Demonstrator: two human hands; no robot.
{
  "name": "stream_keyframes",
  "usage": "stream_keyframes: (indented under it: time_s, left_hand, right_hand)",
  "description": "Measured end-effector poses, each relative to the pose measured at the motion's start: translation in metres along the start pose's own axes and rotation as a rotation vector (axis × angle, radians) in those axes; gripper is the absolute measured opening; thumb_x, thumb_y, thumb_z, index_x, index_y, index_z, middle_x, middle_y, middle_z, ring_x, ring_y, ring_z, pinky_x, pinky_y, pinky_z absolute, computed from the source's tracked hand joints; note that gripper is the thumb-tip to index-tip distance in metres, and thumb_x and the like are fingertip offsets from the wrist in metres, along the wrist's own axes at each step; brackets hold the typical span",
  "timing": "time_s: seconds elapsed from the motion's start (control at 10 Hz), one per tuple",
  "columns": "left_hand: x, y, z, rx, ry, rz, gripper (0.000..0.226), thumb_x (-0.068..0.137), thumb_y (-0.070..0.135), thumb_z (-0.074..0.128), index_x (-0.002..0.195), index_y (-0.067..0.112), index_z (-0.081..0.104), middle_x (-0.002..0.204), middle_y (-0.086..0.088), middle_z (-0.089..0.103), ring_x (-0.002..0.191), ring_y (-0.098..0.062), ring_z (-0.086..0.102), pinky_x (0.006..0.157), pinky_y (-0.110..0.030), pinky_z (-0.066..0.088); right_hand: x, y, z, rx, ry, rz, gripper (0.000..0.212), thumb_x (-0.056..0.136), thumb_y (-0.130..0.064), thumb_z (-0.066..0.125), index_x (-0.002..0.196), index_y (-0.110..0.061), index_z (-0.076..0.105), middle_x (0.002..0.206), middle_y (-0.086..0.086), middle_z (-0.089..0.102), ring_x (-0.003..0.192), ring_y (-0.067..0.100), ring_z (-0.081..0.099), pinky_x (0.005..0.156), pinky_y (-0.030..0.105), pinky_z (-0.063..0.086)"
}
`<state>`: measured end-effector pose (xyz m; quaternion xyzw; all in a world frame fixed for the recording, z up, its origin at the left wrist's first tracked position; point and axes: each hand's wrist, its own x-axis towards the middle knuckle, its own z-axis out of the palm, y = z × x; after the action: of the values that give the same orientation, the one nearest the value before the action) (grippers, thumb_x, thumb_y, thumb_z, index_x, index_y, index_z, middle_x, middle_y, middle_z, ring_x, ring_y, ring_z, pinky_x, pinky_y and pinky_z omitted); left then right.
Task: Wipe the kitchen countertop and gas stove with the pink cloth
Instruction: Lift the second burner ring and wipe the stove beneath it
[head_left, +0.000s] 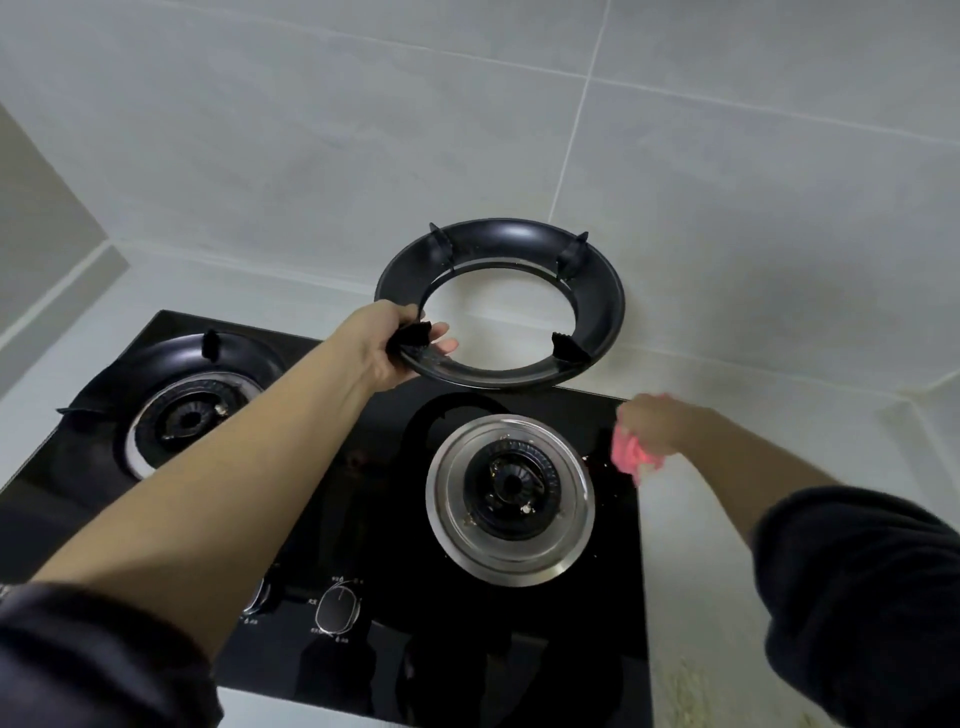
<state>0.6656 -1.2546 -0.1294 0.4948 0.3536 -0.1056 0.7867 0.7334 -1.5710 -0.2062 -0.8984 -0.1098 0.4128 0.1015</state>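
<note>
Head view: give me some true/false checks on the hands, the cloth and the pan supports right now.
1. The left hand holds the black pan support ring lifted above the gas stove. True.
2. The right burner has a pan support seated round it. False: it is bare, and the ring is held up behind it.
3. The right hand grips the pink cloth at the stove's right edge. True.
4. The left burner is bare as well. False: the left pan support sits round it.
</note>
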Motion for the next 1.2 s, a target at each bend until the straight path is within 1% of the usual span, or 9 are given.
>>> stream_keyframes:
  time_s: [0.1, 0.3, 0.5, 0.6, 0.7, 0.8, 0.9, 1.0, 1.2]
  left_hand:
    - [-0.003, -0.001, 0.007, 0.003, -0.002, 0.006, 0.015, 0.101, 0.017, 0.042, 0.112, 0.011, 0.051, 0.093, -0.012, 0.068, 0.07, -0.03, 0.07, 0.064, -0.041, 0.06]
    - [-0.013, -0.011, 0.022, -0.031, -0.011, 0.005, 0.017, 0.102, 0.017, 0.041, 0.115, 0.012, 0.05, 0.094, -0.013, 0.067, 0.069, -0.031, 0.07, 0.057, -0.043, 0.06]
    - [-0.019, -0.03, 0.019, -0.056, 0.005, -0.012, 0.021, 0.102, 0.017, 0.041, 0.12, 0.009, 0.048, 0.094, -0.015, 0.066, 0.07, -0.032, 0.067, 0.056, -0.042, 0.059]
    - [-0.019, -0.032, 0.013, -0.057, 0.023, -0.008, 0.026, 0.102, 0.016, 0.04, 0.126, 0.008, 0.046, 0.094, -0.016, 0.066, 0.073, -0.033, 0.066, 0.062, -0.046, 0.057]
    - [-0.02, -0.032, 0.007, -0.051, 0.043, -0.003, 0.029, 0.102, 0.015, 0.04, 0.128, 0.004, 0.044, 0.097, -0.016, 0.065, 0.073, -0.032, 0.066, 0.066, -0.047, 0.057]
    - [-0.021, -0.036, 0.003, -0.054, 0.055, -0.007, 0.03, 0.101, 0.014, 0.039, 0.129, 0.005, 0.045, 0.1, -0.016, 0.065, 0.075, -0.032, 0.066, 0.065, -0.045, 0.057]
    - [-0.023, -0.037, 0.006, -0.07, 0.051, -0.001, 0.026, 0.102, 0.014, 0.039, 0.126, 0.007, 0.045, 0.1, -0.016, 0.064, 0.075, -0.031, 0.065, 0.064, -0.045, 0.057]
    - [-0.026, -0.034, 0.011, -0.074, 0.042, -0.006, 0.02, 0.102, 0.014, 0.039, 0.12, 0.008, 0.046, 0.098, -0.016, 0.064, 0.079, -0.031, 0.066, 0.062, -0.043, 0.057]
    - [-0.036, -0.042, 0.031, -0.08, 0.022, -0.028, 0.015, 0.102, 0.013, 0.039, 0.115, 0.008, 0.046, 0.103, -0.017, 0.063, 0.096, -0.031, 0.063, 0.053, -0.039, 0.058]
  right_hand:
    - [-0.011, 0.022, -0.024, -0.305, 0.088, 0.246, 0.022, 0.093, -0.017, 0.05, 0.108, -0.009, 0.064, 0.102, 0.004, 0.066, 0.082, 0.018, 0.054, 0.058, 0.019, 0.04]
    - [-0.018, -0.011, -0.018, -0.175, 0.333, -0.015, 0.018, 0.089, -0.012, 0.057, 0.102, -0.014, 0.07, 0.096, 0.005, 0.066, 0.087, 0.021, 0.063, 0.07, 0.022, 0.046]
    - [0.019, -0.082, 0.036, 0.536, 0.438, -0.242, 0.022, 0.097, -0.006, 0.049, 0.103, 0.004, 0.067, 0.075, -0.006, 0.07, 0.059, 0.0, 0.062, 0.057, 0.011, 0.045]
    - [0.021, -0.1, 0.027, 0.497, -0.069, -0.429, 0.037, 0.087, 0.005, 0.048, 0.121, 0.017, 0.051, 0.08, -0.001, 0.072, 0.07, 0.004, 0.067, 0.071, 0.018, 0.049]
    - [0.032, -0.084, 0.04, 0.421, 0.131, -0.325, 0.029, 0.092, 0.003, 0.044, 0.114, -0.002, 0.062, 0.099, 0.001, 0.066, 0.079, 0.004, 0.06, 0.088, 0.03, 0.045]
    - [0.034, -0.06, 0.057, 0.019, 0.507, -0.258, 0.027, 0.092, -0.002, 0.043, 0.096, -0.013, 0.068, 0.088, -0.002, 0.068, 0.078, 0.008, 0.058, 0.082, 0.023, 0.043]
    - [0.028, -0.042, 0.051, -0.052, 0.459, -0.297, 0.029, 0.09, -0.002, 0.044, 0.085, -0.017, 0.068, 0.092, 0.003, 0.072, 0.082, 0.009, 0.059, 0.089, 0.03, 0.043]
    - [0.016, -0.019, 0.051, -0.096, 0.363, -0.282, 0.036, 0.085, 0.001, 0.051, 0.112, -0.016, 0.067, 0.12, 0.007, 0.059, 0.113, 0.024, 0.052, 0.099, 0.035, 0.042]
    - [-0.035, 0.016, 0.056, -0.285, 0.065, -0.26, 0.024, 0.084, -0.001, 0.057, 0.094, -0.02, 0.068, 0.097, 0.002, 0.061, 0.088, 0.017, 0.054, 0.082, 0.025, 0.046]
